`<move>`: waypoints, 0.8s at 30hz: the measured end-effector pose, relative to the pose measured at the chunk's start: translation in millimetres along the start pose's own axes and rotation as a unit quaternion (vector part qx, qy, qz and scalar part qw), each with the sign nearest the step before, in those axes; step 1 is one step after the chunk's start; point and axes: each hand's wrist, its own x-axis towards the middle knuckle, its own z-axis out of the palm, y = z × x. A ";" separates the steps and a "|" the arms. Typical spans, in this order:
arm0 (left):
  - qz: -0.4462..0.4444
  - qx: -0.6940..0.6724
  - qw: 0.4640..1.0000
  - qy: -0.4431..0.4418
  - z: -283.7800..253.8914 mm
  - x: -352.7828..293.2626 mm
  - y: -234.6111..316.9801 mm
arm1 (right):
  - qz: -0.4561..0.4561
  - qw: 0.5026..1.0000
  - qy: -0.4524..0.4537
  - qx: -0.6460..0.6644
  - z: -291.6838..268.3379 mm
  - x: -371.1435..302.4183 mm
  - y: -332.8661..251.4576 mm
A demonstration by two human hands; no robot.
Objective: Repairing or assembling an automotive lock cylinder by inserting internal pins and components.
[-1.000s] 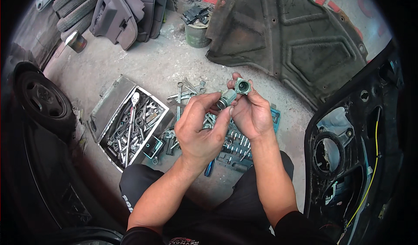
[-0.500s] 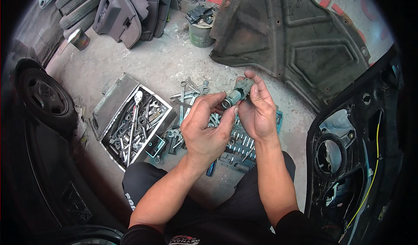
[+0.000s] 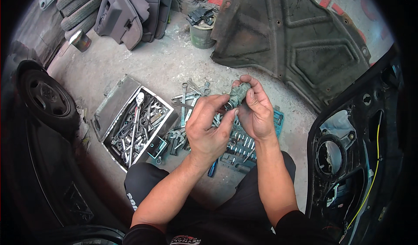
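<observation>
Between my two hands is a small grey-green cylindrical metal part (image 3: 237,95), tilted, with a round ring at its near end and a lumpy body. My right hand (image 3: 257,110) grips the far end, thumb on the near side and fingers behind. My left hand (image 3: 210,125) pinches the ringed end between thumb and forefinger. Fingertips cover some of the part. Below it on the floor, partly hidden by my hands, are loose wrenches (image 3: 188,98) and a teal socket set case (image 3: 278,122) with rows of sockets.
An opened metal toolbox (image 3: 167,110) full of wrenches and sockets stands at left. A stripped black car door (image 3: 368,99) is on the right, black bodywork (image 3: 41,158) on the left. Farther off are a dark moulded panel (image 3: 261,40), a bucket (image 3: 202,35), door trims (image 3: 126,18) and tyres (image 3: 80,10).
The metal part has turned in my fingers, so its open slot no longer shows and its lumpy side faces up. My left hand has shifted slightly to the right.
</observation>
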 end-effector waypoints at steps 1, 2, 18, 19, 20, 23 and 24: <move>0.006 0.029 0.999 -0.019 -1.8 0.6 2.1 | 0.009 1.000 0.007 0.010 0.3 -0.4 0.6; 0.014 0.057 0.998 -0.037 -3.3 0.5 4.1 | 0.010 1.000 0.006 0.010 1.7 -1.5 0.7; 0.010 0.096 0.995 -0.022 -4.6 3.9 1.5 | 0.004 1.000 0.013 -0.001 -0.2 1.9 7.7; 0.023 0.098 0.995 -0.025 -3.8 4.4 0.9 | 0.009 1.000 0.016 -0.002 -0.7 1.9 7.1; 0.036 0.102 0.994 -0.027 -3.7 3.9 0.0 | 0.010 1.000 0.016 -0.001 -1.9 1.5 7.5; 0.093 0.143 0.985 -0.039 -4.1 3.4 -6.2 | 0.014 1.000 0.012 -0.019 -5.0 0.5 7.3; 0.094 0.144 0.984 -0.039 -4.1 4.7 -7.7 | 0.019 0.999 0.017 -0.023 -5.3 -0.1 6.9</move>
